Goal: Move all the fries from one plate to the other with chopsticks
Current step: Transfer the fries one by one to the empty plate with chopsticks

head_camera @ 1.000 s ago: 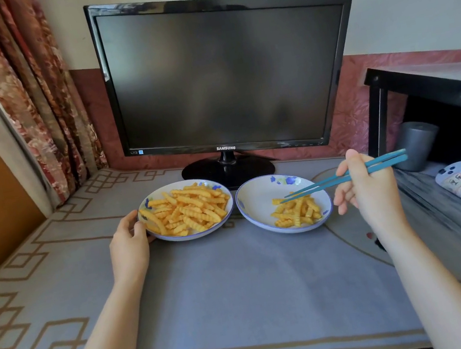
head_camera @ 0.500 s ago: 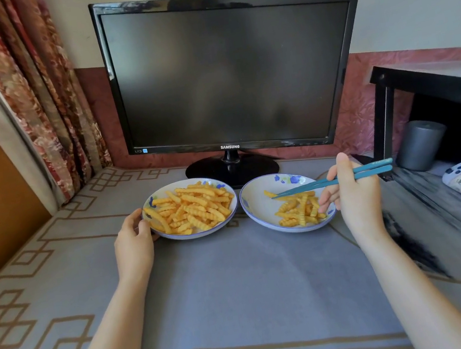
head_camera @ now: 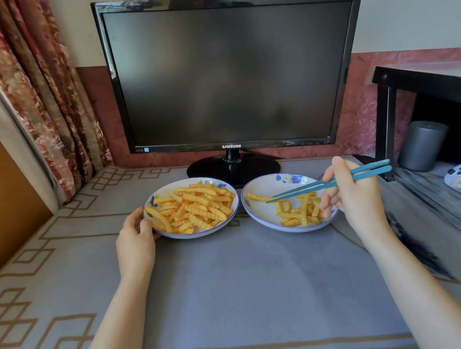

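**noodle_arm:** So, the monitor [head_camera: 226, 78] is sitting at the back, and both plates are sitting just in front of its stand. The full plate [head_camera: 199, 234] is lying before its left half and the sparser plate [head_camera: 258, 183] before its right half, rims just beside each other. What's looking risky to you?

**fry_guy:** Honestly, I'm worrying about the grip. The left hand [head_camera: 134, 243] is holding the full plate's rim on the side farthest from the monitor's stand, thumb on top, so that one isn't sliding. The right hand [head_camera: 353, 197] is pinching the chopsticks [head_camera: 310, 188] toward their thick ends, fingers curled round them. Nothing is steadying the sparser plate.

**noodle_arm:** And the fries?

**fry_guy:** The big pile [head_camera: 195, 210] is lying on the full plate, a smaller heap [head_camera: 299, 214] on the other. The tips are lying almost together at one stray fry [head_camera: 257, 198], and I can't tell if they're actually clamping it. It's crinkle-cut and probably slick, so I'm guessing it's going to be twisting loose and dropping between the plates. Or the tips are going to be nudging that unheld plate toward the monitor's stand.
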The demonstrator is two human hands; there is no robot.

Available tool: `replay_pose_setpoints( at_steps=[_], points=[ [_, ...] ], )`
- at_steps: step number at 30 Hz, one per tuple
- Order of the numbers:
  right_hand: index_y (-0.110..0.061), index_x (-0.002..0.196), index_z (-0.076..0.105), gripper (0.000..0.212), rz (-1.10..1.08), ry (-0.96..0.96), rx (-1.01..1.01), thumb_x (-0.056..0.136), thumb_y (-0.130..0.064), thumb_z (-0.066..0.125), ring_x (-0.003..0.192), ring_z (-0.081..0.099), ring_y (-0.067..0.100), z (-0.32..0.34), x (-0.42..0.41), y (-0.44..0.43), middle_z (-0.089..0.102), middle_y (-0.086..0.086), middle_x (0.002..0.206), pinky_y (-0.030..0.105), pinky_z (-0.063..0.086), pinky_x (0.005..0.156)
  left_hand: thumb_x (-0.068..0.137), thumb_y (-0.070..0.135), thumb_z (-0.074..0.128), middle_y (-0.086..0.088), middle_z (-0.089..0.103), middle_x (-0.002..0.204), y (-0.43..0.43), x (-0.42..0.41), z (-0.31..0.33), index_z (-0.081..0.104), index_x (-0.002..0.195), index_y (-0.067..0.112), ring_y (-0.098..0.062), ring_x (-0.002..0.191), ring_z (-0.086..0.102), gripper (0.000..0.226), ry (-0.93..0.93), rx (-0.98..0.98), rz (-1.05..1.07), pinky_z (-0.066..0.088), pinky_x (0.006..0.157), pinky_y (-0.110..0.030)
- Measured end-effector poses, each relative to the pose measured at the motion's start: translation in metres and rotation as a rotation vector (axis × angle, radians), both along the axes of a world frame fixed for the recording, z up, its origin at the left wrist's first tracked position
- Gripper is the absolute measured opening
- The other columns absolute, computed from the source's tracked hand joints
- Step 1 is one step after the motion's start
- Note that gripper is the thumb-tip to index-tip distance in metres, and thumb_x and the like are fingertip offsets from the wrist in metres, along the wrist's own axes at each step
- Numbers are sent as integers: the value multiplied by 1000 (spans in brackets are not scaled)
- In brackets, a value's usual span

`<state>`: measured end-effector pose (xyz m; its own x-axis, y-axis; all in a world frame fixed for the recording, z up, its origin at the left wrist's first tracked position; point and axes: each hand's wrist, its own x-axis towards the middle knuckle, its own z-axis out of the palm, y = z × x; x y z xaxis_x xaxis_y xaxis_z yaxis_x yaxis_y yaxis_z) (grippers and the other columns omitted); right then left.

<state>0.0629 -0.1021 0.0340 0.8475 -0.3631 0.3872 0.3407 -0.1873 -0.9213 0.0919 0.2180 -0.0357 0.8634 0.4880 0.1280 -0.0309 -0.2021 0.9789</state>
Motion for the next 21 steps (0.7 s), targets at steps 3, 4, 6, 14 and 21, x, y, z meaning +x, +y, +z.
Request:
replay_pose_setpoints(
  at_steps=[3,4,6,14,21],
  points=[
    [-8,72,51,38,-13,2,7,103,-27,41,31,46,25,-1,1,-1,53,15,42,23,37,38,98,12,39,-8,63,124,0,0,-1,53,134,11,-22,93,67,38,-1,7,6,49,87,-32],
    [-9,71,51,39,-23,0,18,103,-28,41,31,47,26,-2,1,0,54,15,42,23,38,37,98,12,39,-8,63,123,0,0,-1,53,133,11,-22,93,67,38,-4,7,5,50,87,-33],
    [-11,69,50,41,-48,-12,43,103,-31,40,32,49,28,-4,1,5,54,15,43,21,37,36,99,12,39,-8,63,123,0,0,-1,53,133,11,-21,92,66,37,-7,-3,2,50,86,-32],
    [-10,68,47,41,-38,-85,189,104,-30,39,32,50,24,10,-11,37,53,12,40,16,29,35,99,11,38,-7,63,122,1,1,-2,53,134,11,-22,93,67,38,-4,2,-2,46,77,-23],
    [-10,69,44,40,112,-53,246,103,-30,38,34,53,24,25,-20,89,51,12,38,24,25,38,99,12,39,-6,62,120,1,3,-3,53,133,12,-22,93,66,37,-9,-7,3,49,86,-32]
  ],
)
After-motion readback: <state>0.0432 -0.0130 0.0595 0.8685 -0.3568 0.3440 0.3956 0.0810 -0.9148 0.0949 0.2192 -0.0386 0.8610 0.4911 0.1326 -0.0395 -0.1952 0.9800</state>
